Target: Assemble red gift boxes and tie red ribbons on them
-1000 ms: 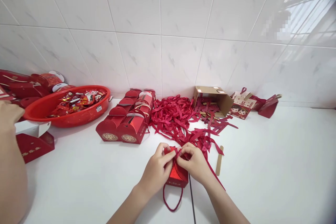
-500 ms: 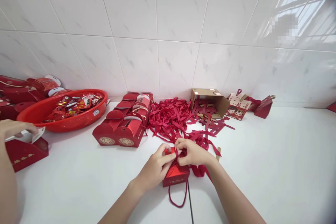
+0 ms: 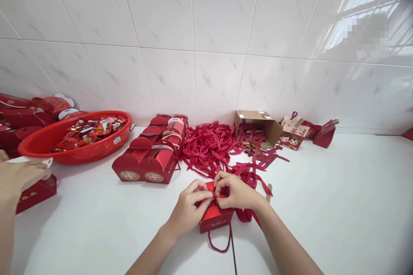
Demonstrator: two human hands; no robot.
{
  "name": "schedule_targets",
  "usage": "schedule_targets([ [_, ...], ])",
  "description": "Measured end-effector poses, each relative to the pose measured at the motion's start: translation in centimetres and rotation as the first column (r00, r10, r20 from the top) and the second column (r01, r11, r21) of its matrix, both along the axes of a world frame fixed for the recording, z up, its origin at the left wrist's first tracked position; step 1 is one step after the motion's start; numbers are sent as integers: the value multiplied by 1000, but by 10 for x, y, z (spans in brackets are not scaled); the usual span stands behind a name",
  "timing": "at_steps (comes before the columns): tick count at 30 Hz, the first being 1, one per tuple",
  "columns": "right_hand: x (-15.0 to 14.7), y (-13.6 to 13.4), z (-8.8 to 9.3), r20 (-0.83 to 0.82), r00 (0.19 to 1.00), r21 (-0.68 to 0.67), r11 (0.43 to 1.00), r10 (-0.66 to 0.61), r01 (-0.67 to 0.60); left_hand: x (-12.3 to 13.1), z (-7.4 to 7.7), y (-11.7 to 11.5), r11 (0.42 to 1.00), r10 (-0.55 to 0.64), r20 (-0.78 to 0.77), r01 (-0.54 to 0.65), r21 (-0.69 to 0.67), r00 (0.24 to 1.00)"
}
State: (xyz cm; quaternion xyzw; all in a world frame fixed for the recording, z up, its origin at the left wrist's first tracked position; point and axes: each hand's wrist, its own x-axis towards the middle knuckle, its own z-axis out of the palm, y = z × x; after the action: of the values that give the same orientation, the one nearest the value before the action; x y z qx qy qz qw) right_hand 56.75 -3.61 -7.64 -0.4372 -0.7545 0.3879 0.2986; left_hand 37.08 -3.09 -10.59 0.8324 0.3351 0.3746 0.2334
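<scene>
A small red box [image 3: 217, 222] with a dark red cord handle [image 3: 220, 249] lies on the white table below my hands. On its top, my left hand [image 3: 191, 206] pinches a dark red ribbon [image 3: 214, 197] between thumb and forefinger. My right hand [image 3: 234, 191] grips the same ribbon from the right, its fingers curled and touching the left fingertips. Just behind the hands lies a heap of red ribbons [image 3: 209, 142], with loose strands [image 3: 250, 176] running beside my right wrist.
Red boxes [image 3: 159, 159] stand in rows left of the ribbons. Farther left are a red basin [image 3: 80, 154] of wrapped sweets and another person's hand [image 3: 22, 176] on a red box [image 3: 40, 193]. An open cardboard box [image 3: 272, 131] and decorated boxes [image 3: 292, 133] line the tiled wall.
My hands have moved slightly down and left over the box, drawing the ribbon closer to its top. The other person's hand has shifted on the box at the far left.
</scene>
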Motion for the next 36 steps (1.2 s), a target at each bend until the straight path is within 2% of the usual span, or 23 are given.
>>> schedule_targets([
  [4,4,-8,-1,102,988,108,989,-116,105,-15,14,-1,999,43,-95,-46,-23,995],
  [8,4,-17,-3,253,924,304,931,-285,203,-24,27,0,996,78,-201,-83,-17,977],
  [11,-1,-20,-6,277,889,404,884,-365,237,-21,24,1,979,34,-143,-62,-194,989],
  [13,-5,-21,-9,265,870,443,854,-415,272,-17,19,1,939,-28,-80,-1,-343,996],
  [16,-7,-22,-13,259,841,477,820,-476,317,-15,15,3,896,-88,-44,60,-439,995],
  [22,-1,-28,-19,258,826,511,796,-501,324,-20,20,7,942,-107,-186,40,-333,977],
  [27,1,-29,-23,232,821,523,779,-521,346,-20,21,13,907,-83,-79,43,-419,993],
  [29,1,-29,-24,221,826,530,775,-519,345,-20,19,15,912,-82,-85,40,-407,993],
  [33,4,-30,-26,197,834,549,762,-516,342,-23,17,16,979,-23,-233,-26,-203,972],
  [36,9,-32,-28,192,843,570,757,-502,320,-26,18,14,998,51,-373,-63,-21,926],
])
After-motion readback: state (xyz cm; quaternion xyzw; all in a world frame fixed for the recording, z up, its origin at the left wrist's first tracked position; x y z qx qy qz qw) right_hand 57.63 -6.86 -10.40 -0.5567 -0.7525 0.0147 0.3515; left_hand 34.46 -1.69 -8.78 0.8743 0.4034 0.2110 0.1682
